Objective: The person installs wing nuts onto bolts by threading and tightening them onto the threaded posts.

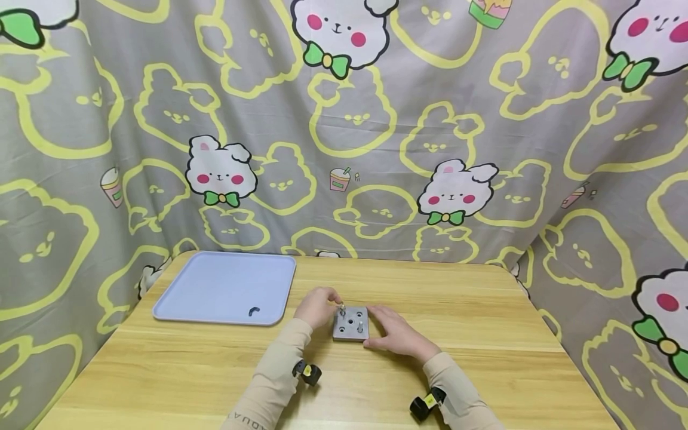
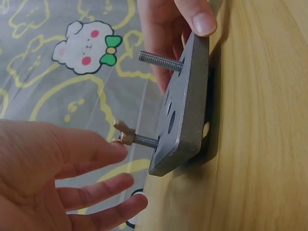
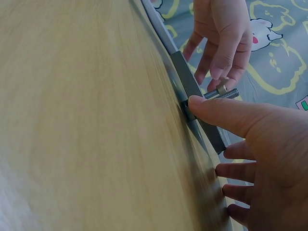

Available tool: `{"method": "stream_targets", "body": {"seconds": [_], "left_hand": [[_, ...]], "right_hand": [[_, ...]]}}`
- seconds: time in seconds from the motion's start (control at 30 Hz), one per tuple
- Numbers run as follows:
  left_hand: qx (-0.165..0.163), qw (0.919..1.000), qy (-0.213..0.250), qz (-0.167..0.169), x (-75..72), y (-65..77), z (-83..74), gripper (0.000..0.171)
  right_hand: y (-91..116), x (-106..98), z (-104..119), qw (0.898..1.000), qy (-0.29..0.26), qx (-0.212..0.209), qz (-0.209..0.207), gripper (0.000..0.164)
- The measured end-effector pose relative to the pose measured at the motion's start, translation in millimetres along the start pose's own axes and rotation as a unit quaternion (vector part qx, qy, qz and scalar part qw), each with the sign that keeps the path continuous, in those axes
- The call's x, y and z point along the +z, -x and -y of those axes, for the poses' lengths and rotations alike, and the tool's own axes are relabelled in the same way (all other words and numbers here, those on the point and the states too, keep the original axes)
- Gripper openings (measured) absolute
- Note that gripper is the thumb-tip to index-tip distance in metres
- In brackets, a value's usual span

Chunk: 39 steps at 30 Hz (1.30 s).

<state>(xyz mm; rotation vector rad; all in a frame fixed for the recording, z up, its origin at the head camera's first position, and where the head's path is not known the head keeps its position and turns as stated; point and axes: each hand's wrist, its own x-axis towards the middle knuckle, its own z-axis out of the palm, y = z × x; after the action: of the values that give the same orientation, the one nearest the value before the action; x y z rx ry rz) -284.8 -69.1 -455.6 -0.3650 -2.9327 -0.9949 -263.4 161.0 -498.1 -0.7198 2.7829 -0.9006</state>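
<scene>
1. We see the plate (image 1: 350, 330) over the near-middle of the table (image 1: 462, 298), right of the tray (image 1: 226, 283), with a dark strip showing beneath it.
2. Two bolts stand up from it: one (image 2: 147, 141) at the far left corner, carrying a wing nut (image 2: 126, 136) near its top, and a bare one (image 2: 162, 61) at the near right.
3. Our left hand (image 1: 317, 309) reaches in from the left, palm side turned towards the plate. A fingertip touches the wing nut; we cannot tell whether it is pinched.
4. In the left wrist view, the lower fingers of that hand stretch out loosely, spread and clear of the plate.
5. Our right hand (image 1: 399, 334) grips the plate's right side, thumb at the near corner, fingers reaching round towards the far one.
6. In the right wrist view, its other fingers are fanned out just beside the plate.
7. Our forearms slant inwards, the two hands apart with the plate between them.
8. A small black piece (image 1: 254, 311) lies in the tray.
</scene>
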Motion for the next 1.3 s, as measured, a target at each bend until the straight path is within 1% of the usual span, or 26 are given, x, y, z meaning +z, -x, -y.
{"method": "stream_targets", "body": {"seconds": [0.17,0.27,0.33,0.43,0.53,0.63,0.83,0.97,1.07,1.2,1.3], "left_hand": [[0.001,0.9990,0.021,0.039,-0.1,1.0,-1.9,0.021],[0.002,0.9987,0.024,0.045,0.7,0.5,-1.3,0.022],[-0.002,0.9990,0.023,0.038,1.5,-0.2,-0.6,0.021],[-0.010,0.9996,0.020,0.019,1.6,-0.9,0.2,0.019],[-0.013,0.9999,0.009,-0.002,0.3,-1.0,0.1,0.018],[-0.015,0.9998,-0.005,-0.014,-0.6,-0.7,-0.6,0.016],[-0.025,0.9994,-0.017,-0.019,-0.2,-1.1,-0.7,0.014],[-0.027,0.9990,-0.026,-0.026,1.3,-1.8,0.5,0.009],[-0.027,0.9988,-0.028,-0.031,2.0,-1.7,0.8,0.011],[-0.018,0.9990,-0.026,-0.032,2.4,-0.8,-0.5,0.009],[-0.011,0.9996,-0.014,-0.021,3.7,-0.4,-1.7,0.005]], "right_hand": [[0.5,-0.2,0.1,1.000,0.006,-0.001,0.000,0.085],[1.1,-0.4,0.4,1.000,0.008,-0.006,-0.003,0.085],[1.5,-0.8,1.0,1.000,0.007,-0.007,-0.003,0.085],[1.6,-0.9,1.3,1.000,0.007,-0.011,-0.004,0.085],[1.3,-0.5,1.1,1.000,0.009,-0.010,-0.004,0.085],[1.3,-0.6,1.4,1.000,0.008,-0.008,-0.003,0.086],[1.2,-1.2,1.7,1.000,0.004,-0.005,-0.002,0.086],[0.6,-0.8,0.7,1.000,0.005,-0.004,-0.002,0.085],[0.2,-0.6,0.2,1.000,0.006,-0.007,-0.003,0.085],[-0.2,-0.4,-0.3,1.000,0.008,-0.008,-0.004,0.084],[-0.3,-0.4,-0.5,1.000,0.008,-0.008,-0.002,0.084]]}}
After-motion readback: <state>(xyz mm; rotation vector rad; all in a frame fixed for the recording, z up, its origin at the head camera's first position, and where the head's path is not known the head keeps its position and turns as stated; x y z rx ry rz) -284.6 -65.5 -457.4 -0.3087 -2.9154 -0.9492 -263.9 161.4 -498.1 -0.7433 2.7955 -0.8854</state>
